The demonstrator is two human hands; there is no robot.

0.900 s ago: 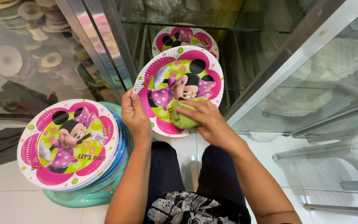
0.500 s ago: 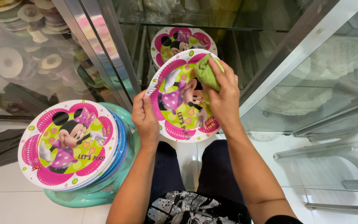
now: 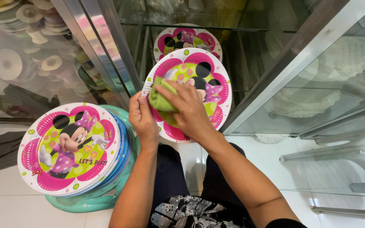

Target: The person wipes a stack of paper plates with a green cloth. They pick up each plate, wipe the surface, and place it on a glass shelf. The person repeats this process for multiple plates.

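While seated, person works over lap w/ both hands at a glass cabinet.

Left hand (image 3: 143, 119): fingers curled, gripping left rim of the held plate; thumb on front face, other fingers hidden behind it.

Right hand (image 3: 187, 110): flat-ish, fingers spread and bent, pressing a green cloth (image 3: 160, 100) against plate's printed face; cloth bunched under fingertips, upper-left part of plate.

Held plate (image 3: 199, 82): round paper party plate, pink scalloped border, green centre, cartoon mouse w/ pink bow. Tilted up toward camera, above knees, just in front of open cabinet.

Second plate (image 3: 186, 39): same print, stands behind held plate, inside cabinet on lower level; only top half visible.

Plate stack (image 3: 70, 147): left of person, near left hand but not touching. Same mouse print on top plate; blue-edged plates show beneath at right side of stack.

Stool (image 3: 87, 202): pale teal plastic, round, bears the stack; sits on white tile floor (image 3: 5, 211).

Cabinet (image 3: 300, 46): metal-framed, glass doors and shelf; white doily-like items behind right pane, blurred.

Left pane (image 3: 17, 55): more stacked dishes and round pieces seen through glass, unclear.

Right side: white plastic chair leg (image 3: 339, 150) on floor, well apart from hands.

Legs: dark trousers (image 3: 170, 177), printed dark top at bottom edge.
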